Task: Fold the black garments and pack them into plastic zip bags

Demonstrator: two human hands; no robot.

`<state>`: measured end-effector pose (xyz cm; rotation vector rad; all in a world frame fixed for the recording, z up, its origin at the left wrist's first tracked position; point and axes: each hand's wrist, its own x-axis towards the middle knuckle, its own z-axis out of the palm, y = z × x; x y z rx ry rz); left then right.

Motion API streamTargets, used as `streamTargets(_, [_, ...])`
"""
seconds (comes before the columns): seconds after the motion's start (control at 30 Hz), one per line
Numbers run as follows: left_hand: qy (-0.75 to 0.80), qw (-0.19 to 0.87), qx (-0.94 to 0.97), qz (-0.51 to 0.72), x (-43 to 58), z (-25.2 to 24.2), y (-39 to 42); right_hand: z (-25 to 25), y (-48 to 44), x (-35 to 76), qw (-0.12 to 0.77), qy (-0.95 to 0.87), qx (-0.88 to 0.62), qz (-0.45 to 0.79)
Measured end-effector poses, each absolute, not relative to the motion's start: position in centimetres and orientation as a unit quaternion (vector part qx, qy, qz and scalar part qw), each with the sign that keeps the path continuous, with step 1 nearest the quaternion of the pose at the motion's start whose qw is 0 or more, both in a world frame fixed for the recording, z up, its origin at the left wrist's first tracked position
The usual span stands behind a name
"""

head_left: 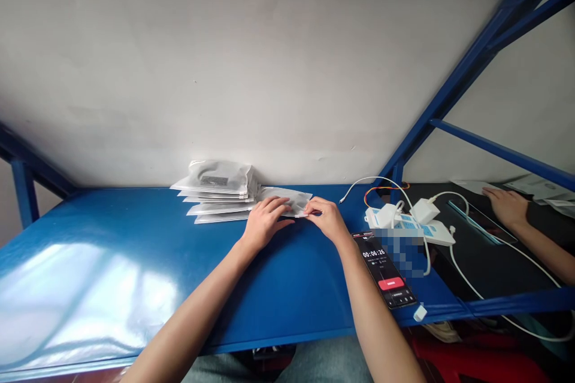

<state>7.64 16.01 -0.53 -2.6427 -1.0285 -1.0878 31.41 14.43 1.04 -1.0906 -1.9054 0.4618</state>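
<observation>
A small white plastic pouch (pixel 290 199) lies flat on the blue table (pixel 135 263) near the wall. My left hand (pixel 264 221) rests on its near edge with the fingers laid flat over it. My right hand (pixel 327 218) pinches the pouch's right end between thumb and fingertips. A stack of several similar white pouches (pixel 218 190) sits just left of the hands, against the wall.
A phone (pixel 386 275) with a running timer lies by my right forearm. A white power strip with plugs and cables (pixel 411 218) sits beyond it. Another person's hand (pixel 507 203) rests on a dark surface at the right. Blue frame bars (pixel 476 54) rise there.
</observation>
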Motion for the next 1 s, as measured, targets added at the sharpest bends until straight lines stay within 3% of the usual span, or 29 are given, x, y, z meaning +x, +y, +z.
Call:
streamTargets(0.63, [-0.293, 0.042, -0.886, -0.357, 8.4, -1.2, 15.4, 0.8, 14.3, 30.3, 0.406, -0.784, -0.42, 0.21])
streamTargets(1.0, [-0.398, 0.073, -0.871, -0.278, 4.5, 0.0, 17.9, 0.5, 15.0, 35.5, 0.438, -0.688, -0.572, 0.084])
